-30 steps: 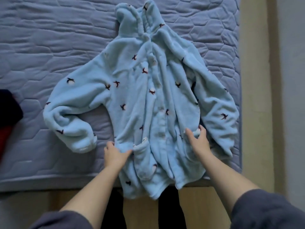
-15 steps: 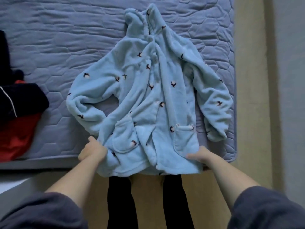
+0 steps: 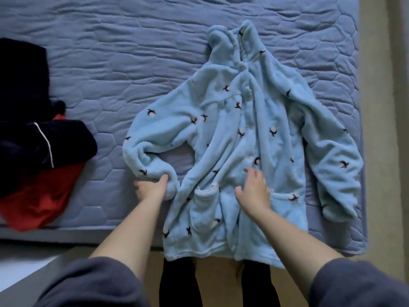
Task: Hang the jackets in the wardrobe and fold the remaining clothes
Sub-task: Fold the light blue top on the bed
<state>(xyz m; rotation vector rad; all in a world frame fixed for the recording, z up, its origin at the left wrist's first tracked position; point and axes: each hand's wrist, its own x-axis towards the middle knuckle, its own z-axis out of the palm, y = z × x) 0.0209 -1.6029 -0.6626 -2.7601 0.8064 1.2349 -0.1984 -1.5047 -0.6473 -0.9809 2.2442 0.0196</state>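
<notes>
A light blue fleece jacket (image 3: pixel 241 138) with small dark bird marks lies front up on the bed, hood pointing away from me, its hem hanging over the near edge. My left hand (image 3: pixel 152 187) grips the cuff of the jacket's left sleeve, which is bent inward beside the body. My right hand (image 3: pixel 254 191) rests on the lower front of the jacket just above the pockets, fingers loosely spread. The jacket's right sleeve (image 3: pixel 332 165) lies down the right side near the bed's corner.
A blue-grey quilted mattress (image 3: pixel 110 63) carries everything. At its left edge sits a pile of dark navy and red clothes (image 3: pixel 33 151). Beige floor runs along the right, and my legs in dark trousers stand at the bed's near edge.
Both hands left the jacket's hem. My left hand moved up and left to take the sleeve cuff; my right hand moved up onto the lower front. The view shifted, showing more of the clothes pile.
</notes>
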